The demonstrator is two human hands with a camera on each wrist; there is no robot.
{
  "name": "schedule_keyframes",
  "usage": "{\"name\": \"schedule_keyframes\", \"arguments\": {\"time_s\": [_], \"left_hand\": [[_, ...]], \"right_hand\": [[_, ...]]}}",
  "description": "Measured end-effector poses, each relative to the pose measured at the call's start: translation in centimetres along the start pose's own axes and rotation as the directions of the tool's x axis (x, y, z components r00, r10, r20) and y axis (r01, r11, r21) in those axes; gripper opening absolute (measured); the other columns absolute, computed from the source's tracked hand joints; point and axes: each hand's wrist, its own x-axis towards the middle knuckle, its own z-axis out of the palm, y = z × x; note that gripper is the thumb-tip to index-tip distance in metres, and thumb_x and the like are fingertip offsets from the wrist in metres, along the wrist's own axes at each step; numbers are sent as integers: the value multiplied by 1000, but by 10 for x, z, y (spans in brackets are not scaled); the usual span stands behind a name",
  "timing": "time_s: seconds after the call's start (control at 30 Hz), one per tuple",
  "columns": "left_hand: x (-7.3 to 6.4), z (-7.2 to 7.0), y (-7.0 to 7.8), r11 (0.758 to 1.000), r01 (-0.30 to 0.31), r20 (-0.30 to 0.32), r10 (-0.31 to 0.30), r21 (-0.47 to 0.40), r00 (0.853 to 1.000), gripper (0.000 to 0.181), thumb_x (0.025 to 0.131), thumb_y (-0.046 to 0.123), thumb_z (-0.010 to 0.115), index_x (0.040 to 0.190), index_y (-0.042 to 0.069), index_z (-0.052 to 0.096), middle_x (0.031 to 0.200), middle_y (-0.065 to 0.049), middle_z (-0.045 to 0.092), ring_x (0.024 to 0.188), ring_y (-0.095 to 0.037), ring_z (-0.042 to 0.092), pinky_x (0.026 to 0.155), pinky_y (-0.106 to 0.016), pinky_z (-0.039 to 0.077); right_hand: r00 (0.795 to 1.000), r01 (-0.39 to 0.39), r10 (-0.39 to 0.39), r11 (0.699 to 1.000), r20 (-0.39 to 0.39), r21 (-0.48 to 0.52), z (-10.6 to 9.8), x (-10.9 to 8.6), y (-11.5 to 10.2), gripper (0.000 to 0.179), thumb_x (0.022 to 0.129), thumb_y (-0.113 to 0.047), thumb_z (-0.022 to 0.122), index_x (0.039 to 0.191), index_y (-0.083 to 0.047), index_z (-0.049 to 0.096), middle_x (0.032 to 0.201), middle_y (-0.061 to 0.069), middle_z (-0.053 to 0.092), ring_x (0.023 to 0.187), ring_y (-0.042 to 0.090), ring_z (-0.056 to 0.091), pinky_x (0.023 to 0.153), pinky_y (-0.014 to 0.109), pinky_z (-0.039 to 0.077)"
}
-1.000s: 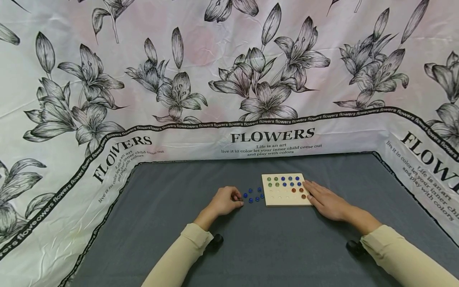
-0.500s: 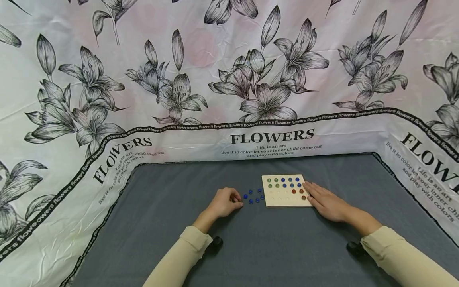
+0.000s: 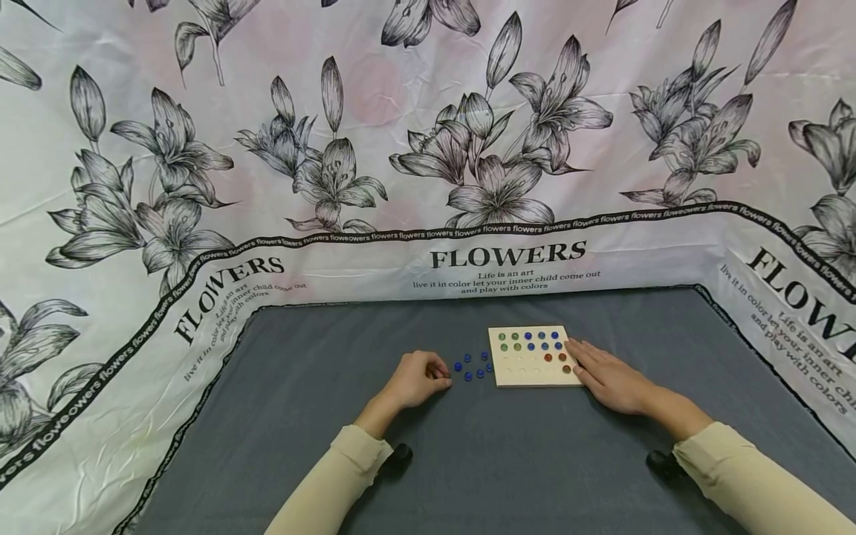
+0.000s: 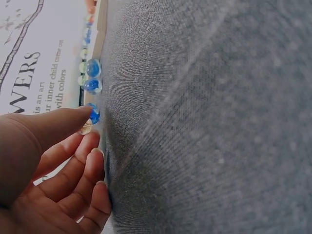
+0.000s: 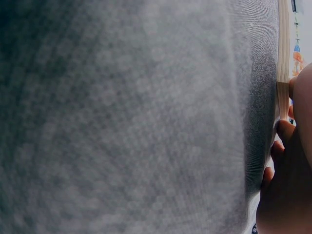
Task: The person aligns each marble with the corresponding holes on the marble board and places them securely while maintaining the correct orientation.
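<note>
My left hand [image 3: 417, 379] is low over the cloth, left of several loose blue marbles [image 3: 468, 377]. In the left wrist view, its thumb and index finger pinch an amber, see-through marble [image 4: 86, 128], partly hidden by the thumb. My right hand [image 3: 611, 377] rests at the right edge of a pale wooden board [image 3: 535, 381], fingers straight and fingertips over the rim. Green marbles [image 3: 503, 336] and blue marbles sit in the board's two far rows of hollows. A few reddish-brown marbles [image 3: 548, 357] sit at the right of the nearer rows, beside bare hollows.
A dark grey cloth [image 3: 508, 461] covers the table. Behind and around it is a white sheet [image 3: 374, 267] printed with lilies and lettering. Dark wrist-worn devices [image 3: 662, 464] show below both cuffs.
My left hand has drawn back very slightly to the left, away from the loose blue marbles. The right hand stays on the board, and the marbles stay in place.
</note>
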Motion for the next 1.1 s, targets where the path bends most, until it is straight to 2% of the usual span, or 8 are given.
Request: {"name": "schedule_keyframes", "arguments": {"time_s": [0.27, 0.43, 0.63, 0.9, 1.1], "left_hand": [[-3, -1, 1, 1000, -6, -16, 6, -21, 1000, 9, 91, 9, 78, 97, 4, 74, 87, -4, 69, 74, -12, 62, 66, -26, 51], [-4, -2, 1, 1000, -13, -21, 13, -24, 1000, 8, 92, 10, 78, 97, 6, 74, 87, -2, 70, 75, -11, 62, 67, -26, 51], [-5, -3, 3, 999, -31, -27, 30, -36, 999, 8, 92, 10, 77, 98, 6, 74, 88, -1, 69, 75, -11, 62, 67, -26, 51], [-5, -4, 8, 997, -64, -38, 63, -39, 997, 8, 92, 9, 78, 98, 6, 74, 88, -1, 69, 77, -11, 62, 68, -25, 51], [-3, -4, 15, 997, -62, -32, 60, -47, 998, 10, 92, 9, 77, 100, 5, 73, 90, -1, 69, 79, -13, 62, 69, -26, 51]], "right_hand": [[997, 49, -49, 999, -58, -7, 3, -1, 1, 56, 112, -28, 43, 156, 6, 34, 159, 31, 32, 145, 54, 29, 113, 66, 26], [996, 56, -56, 998, -67, -7, 3, -2, 1, 56, 111, -27, 44, 155, 7, 34, 158, 32, 32, 144, 55, 29, 112, 67, 27], [997, 37, -37, 999, -62, 2, 3, -1, 1, 56, 111, -26, 44, 156, 6, 34, 160, 31, 31, 145, 54, 28, 113, 66, 25], [1000, 5, -5, 1000, -17, 4, 1, -2, -1, 58, 112, -29, 41, 157, 5, 31, 162, 29, 27, 148, 52, 24, 116, 66, 22], [1000, 7, -7, 1000, -11, -4, 1, -1, -1, 58, 112, -29, 42, 157, 5, 31, 163, 28, 27, 148, 52, 24, 116, 65, 22]]}}
